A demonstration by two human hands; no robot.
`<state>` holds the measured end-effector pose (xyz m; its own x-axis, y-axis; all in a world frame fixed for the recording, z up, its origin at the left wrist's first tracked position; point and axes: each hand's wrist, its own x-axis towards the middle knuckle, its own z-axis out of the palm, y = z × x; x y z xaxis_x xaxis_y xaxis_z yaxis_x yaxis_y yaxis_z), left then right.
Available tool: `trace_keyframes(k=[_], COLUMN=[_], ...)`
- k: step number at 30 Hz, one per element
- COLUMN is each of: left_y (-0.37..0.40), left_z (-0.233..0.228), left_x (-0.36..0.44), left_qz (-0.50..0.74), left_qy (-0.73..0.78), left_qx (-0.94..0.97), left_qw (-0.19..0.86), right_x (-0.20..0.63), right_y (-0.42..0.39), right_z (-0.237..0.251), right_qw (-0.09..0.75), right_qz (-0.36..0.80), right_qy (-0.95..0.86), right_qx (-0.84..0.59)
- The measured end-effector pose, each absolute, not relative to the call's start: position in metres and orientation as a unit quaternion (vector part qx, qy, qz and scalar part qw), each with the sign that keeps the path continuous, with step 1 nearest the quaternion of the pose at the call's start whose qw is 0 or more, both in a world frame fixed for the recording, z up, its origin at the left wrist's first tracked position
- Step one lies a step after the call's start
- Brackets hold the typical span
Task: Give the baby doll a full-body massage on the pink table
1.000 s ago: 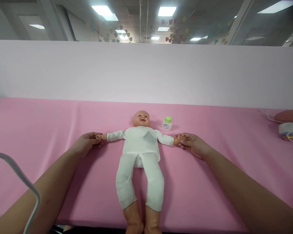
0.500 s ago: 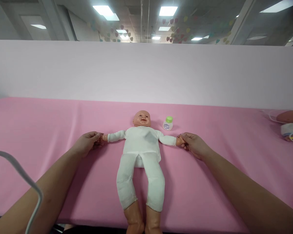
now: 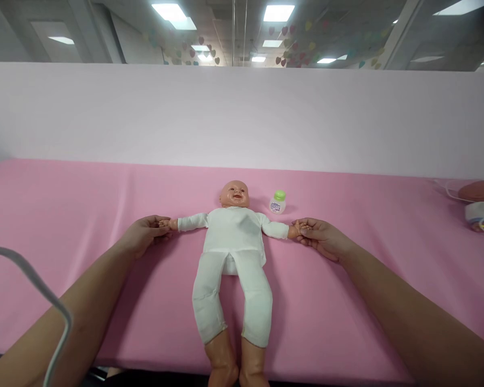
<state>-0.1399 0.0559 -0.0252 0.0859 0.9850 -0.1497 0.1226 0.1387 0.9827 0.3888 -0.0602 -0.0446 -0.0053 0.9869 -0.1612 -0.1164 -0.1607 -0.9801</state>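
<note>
A baby doll (image 3: 234, 231) in white cloth lies on its back, head at the far side and bare feet toward me. Its arms are stretched out sideways. My left hand (image 3: 147, 235) is closed on the doll's hand at the left, the thumb resting over its small fingers. On the other side, my right hand (image 3: 321, 238) pinches the doll's other hand between thumb and fingers. Just beyond the arm on the right stands a small clear bottle (image 3: 277, 202) with a green cap and a printed label, untouched.
A pink sheet (image 3: 347, 312) covers the table, with a white wall panel (image 3: 242, 118) along its far edge. At the far right lie a brown rounded object (image 3: 479, 190) and a folded white cloth item (image 3: 482, 212). A grey cable (image 3: 44, 290) hangs over my left forearm.
Both my hands stay at the doll's hands. My right hand's grip has shifted slightly, with the thumb now lower over the doll's fingers. The doll and bottle keep their places.
</note>
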Motion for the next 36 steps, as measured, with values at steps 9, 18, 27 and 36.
trace_keyframes(k=[9, 18, 27, 36], left_y=[0.052, 0.054, 0.053, 0.049], left_z=[-0.021, -0.02, -0.021, -0.018], left_x=[-0.134, -0.134, -0.138, -0.136], left_qz=[0.409, 0.433, 0.417, 0.391], left_qy=[0.567, 0.549, 0.536, 0.551], left_qx=[0.501, 0.463, 0.483, 0.537], left_qw=[0.511, 0.545, 0.552, 0.505], right_x=[0.382, 0.384, 0.391, 0.387], right_y=[-0.055, -0.051, -0.055, -0.057], right_z=[-0.054, -0.057, -0.052, -0.049], right_qw=[0.483, 0.521, 0.557, 0.512], right_qz=[0.466, 0.485, 0.548, 0.547], right_qy=[-0.46, -0.389, -0.377, -0.421], right_qx=[-0.582, -0.584, -0.496, -0.511])
